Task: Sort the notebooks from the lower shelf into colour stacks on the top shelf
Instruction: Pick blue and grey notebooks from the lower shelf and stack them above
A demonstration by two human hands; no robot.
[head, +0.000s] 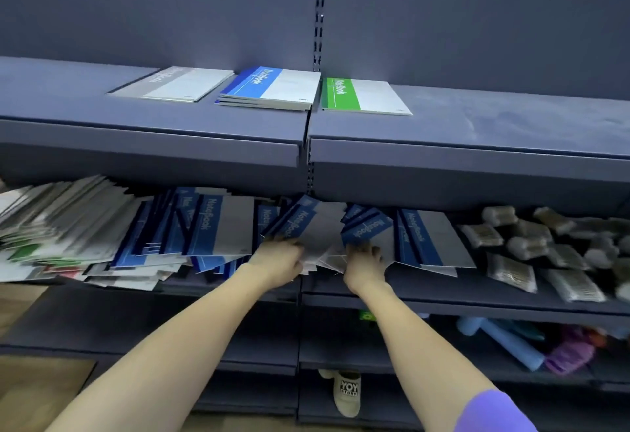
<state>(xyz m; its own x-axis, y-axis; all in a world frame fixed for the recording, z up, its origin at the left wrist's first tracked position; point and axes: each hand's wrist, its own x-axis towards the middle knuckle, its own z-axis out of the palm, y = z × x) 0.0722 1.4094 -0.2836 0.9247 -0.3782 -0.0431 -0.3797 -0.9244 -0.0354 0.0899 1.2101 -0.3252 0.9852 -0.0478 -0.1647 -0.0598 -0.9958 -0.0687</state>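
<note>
On the top shelf [153, 124] lie three colour stacks: a grey stack [174, 85] at the left, a blue stack [269, 88] in the middle and a green notebook [364, 95] at the right. The lower shelf [477, 291] holds a loose sprawl of notebooks [119, 240], mostly blue, with grey, green and red ones at the left. My left hand [278, 261] grips a tilted blue notebook [296, 218]. My right hand [364, 262] grips another blue notebook [366, 227]. Both hands are under the top shelf's front edge.
Clear packets of small dark items [531, 247] fill the right of the lower shelf. Lower down lie blue tubes [504, 343] and a purple item [569, 355]. A shoe [347, 394] shows near the floor. The top shelf's front lip overhangs the notebooks.
</note>
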